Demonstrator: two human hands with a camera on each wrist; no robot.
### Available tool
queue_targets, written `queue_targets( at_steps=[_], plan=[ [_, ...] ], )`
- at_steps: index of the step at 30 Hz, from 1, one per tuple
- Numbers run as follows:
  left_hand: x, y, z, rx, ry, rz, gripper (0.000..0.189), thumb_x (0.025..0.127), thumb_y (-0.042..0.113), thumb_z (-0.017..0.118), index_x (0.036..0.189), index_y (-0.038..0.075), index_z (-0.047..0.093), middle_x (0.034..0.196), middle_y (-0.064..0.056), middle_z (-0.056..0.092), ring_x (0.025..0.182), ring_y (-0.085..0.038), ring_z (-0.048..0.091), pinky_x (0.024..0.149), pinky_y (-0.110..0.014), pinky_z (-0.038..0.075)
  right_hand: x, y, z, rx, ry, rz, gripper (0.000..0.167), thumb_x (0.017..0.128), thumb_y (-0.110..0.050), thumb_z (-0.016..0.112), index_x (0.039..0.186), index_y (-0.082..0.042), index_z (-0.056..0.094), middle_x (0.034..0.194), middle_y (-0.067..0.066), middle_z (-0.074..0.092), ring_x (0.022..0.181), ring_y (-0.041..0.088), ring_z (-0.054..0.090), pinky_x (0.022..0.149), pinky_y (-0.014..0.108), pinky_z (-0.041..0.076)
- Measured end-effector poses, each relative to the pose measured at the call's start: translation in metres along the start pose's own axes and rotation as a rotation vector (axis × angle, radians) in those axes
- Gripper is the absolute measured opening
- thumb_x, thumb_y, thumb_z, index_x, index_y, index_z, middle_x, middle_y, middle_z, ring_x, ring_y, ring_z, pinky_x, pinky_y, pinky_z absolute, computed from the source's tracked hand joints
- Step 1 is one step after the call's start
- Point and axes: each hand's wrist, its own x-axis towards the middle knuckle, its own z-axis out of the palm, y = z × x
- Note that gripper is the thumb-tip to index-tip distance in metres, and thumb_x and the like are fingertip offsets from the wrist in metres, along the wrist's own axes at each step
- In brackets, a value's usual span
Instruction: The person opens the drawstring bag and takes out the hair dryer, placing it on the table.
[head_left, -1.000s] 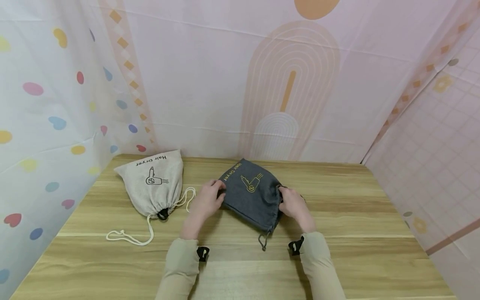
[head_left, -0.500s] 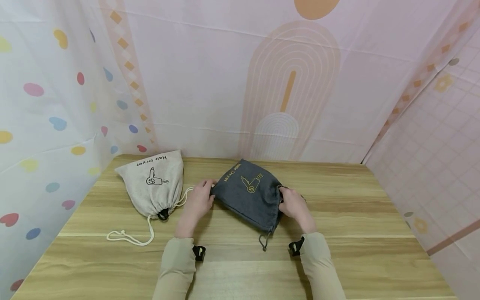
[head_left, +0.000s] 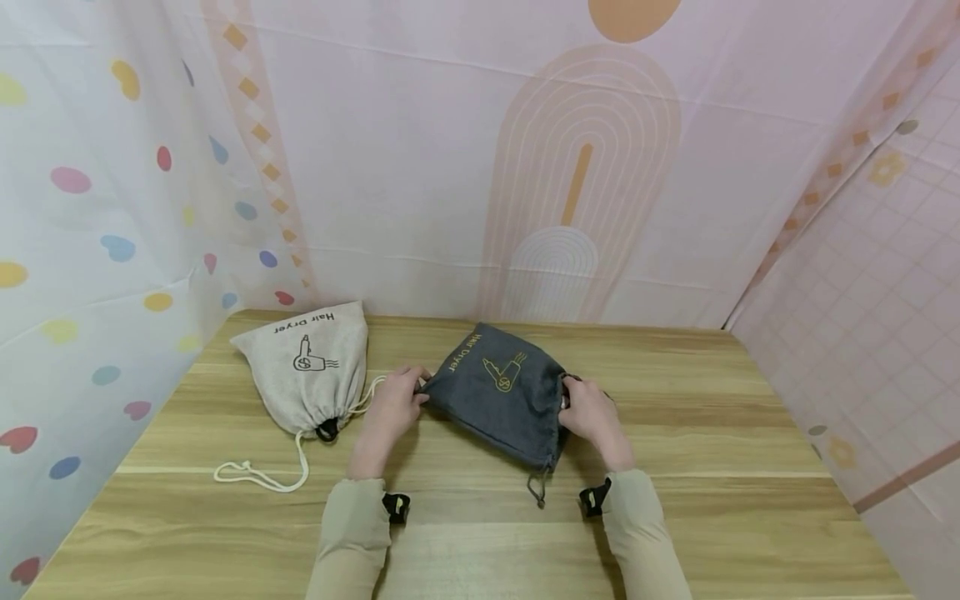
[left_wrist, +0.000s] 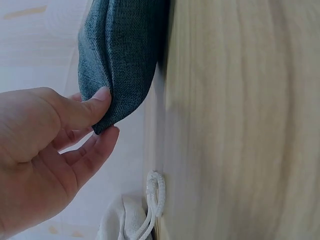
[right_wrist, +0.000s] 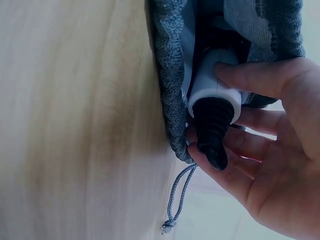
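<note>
Tabletop of pale, streaky wood (head_left: 480,550) bears two cloth drawstring bags. The dark blue-grey bag, printed in yellow with "Hair Dryer" and an outline of a dryer (head_left: 502,400), lies near the middle, between the person's two hands, its mouth turned toward the right hand. The left hand (head_left: 393,408) pinches the closed corner, thumb on the near face and fingertips behind; in the left wrist view that corner stands clear of the wood. At the opening, the right hand (right_wrist: 285,145) holds a white cylinder (right_wrist: 210,82) that sits in the mouth of the bag, the thumb laid along one side and the fingers curled on the other, near a black ribbed end piece (right_wrist: 215,125) that tapers outward. A thin grey cord loop with a knotted tip (right_wrist: 177,200) hangs from the gathered rim. To the left, well apart from the dark bag, lies a beige cloth bag with the same wording in black (head_left: 318,367); a small black part (head_left: 327,430) shows at its cinched mouth, and a cream cord (head_left: 258,475) trails across the wood. Another cord loop runs toward the left hand, partly hidden behind it.
</note>
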Motion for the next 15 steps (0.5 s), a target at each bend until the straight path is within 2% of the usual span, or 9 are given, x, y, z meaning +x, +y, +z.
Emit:
queue_targets(
  at_steps=[4, 10, 15],
  plan=[
    [-0.002, -0.001, -0.002, -0.015, 0.025, 0.021, 0.023, 0.081, -0.004, 0.068, 0.103, 0.001, 0.064, 0.090, -0.015, 0.062, 0.078, -0.026, 0.061, 0.071, -0.040, 0.051, -0.001, 0.003, -0.002, 0.003, 0.001, -0.014, 0.044, 0.076, -0.003, 0.056, 0.120, 0.000, 0.059, 0.095, 0.015, 0.066, 0.060, 0.017, 0.046, 0.054, 0.030, 0.035],
    [-0.004, -0.006, -0.005, -0.022, 0.045, 0.043, 0.023, 0.078, -0.008, 0.067, 0.099, -0.001, 0.064, 0.082, -0.013, 0.060, 0.072, -0.024, 0.058, 0.071, -0.040, 0.050, -0.002, 0.012, -0.004, 0.008, -0.006, -0.032, 0.051, 0.076, -0.001, 0.056, 0.126, 0.005, 0.054, 0.115, 0.024, 0.064, 0.069, 0.020, 0.052, 0.058, 0.031, 0.037],
    [-0.005, -0.008, -0.006, -0.030, 0.034, 0.042, 0.023, 0.078, -0.008, 0.067, 0.100, -0.001, 0.064, 0.078, -0.011, 0.058, 0.070, -0.022, 0.054, 0.069, -0.038, 0.048, -0.004, 0.019, -0.008, 0.013, -0.010, -0.038, 0.046, 0.079, -0.003, 0.057, 0.124, 0.006, 0.054, 0.114, 0.026, 0.063, 0.072, 0.022, 0.052, 0.063, 0.033, 0.039]
  ],
)
